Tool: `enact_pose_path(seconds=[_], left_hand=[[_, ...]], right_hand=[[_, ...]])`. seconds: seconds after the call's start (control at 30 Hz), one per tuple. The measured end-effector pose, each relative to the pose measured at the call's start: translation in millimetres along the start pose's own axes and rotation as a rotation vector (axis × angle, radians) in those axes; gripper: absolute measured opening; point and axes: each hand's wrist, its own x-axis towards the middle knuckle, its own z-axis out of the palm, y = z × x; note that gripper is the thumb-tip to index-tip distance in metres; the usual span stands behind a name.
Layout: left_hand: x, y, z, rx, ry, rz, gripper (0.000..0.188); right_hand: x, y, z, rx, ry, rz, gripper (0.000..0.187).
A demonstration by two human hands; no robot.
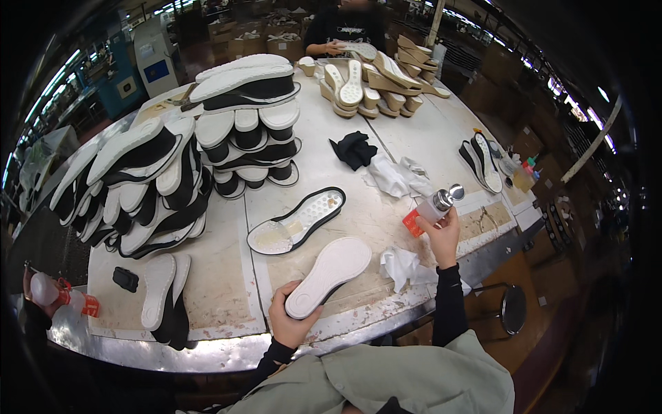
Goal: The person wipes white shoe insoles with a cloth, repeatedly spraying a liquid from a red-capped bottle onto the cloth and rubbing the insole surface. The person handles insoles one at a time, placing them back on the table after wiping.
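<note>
My left hand (292,319) grips a white shoe sole (329,276) by its heel end, thumb and fingers around the edges. The sole is tilted above the table's near edge, its pale face up and a dark side showing at the right. In my right hand (445,238) is a clear dispenser bottle (427,210) with a silver pump top and a red label, leaning over the table. Beyond the held sole lies a black-rimmed sole (296,222), its hollow, studded side up. White cloths (400,268) rest beneath my right hand.
Tall stacks of black-and-white soles (241,90) fill the table's left. Tan wedge soles (372,86) stand at the far side by a person (345,31). At far left another person's hand (38,300) holds a similar bottle (62,295). A black cloth (354,150) and a stool (512,309) are also visible.
</note>
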Motion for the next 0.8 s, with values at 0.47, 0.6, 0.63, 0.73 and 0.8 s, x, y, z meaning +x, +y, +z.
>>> enact_pose_path(seconds=[0.47,0.6,0.63,0.73,0.8], left_hand=[[1,7,0,0.003,-0.005,-0.009,0.057],[2,7,-1,0.016,-0.006,-0.019,0.057],[2,7,-1,0.016,-0.006,-0.016,0.057],[2,8,-1,0.021,-0.007,-0.009,0.057],[1,9,0,0.024,-0.007,-0.015,0.057]], right_hand=[[28,27,17,-0.005,-0.358,-0.100,0.091],[11,-3,34,0.071,-0.156,-0.214,0.105],[9,-7,39,0.092,-0.093,-0.280,0.093],[15,5,35,0.070,-0.125,-0.312,0.076],[19,21,29,-0.078,-0.110,-0.399,0.063]])
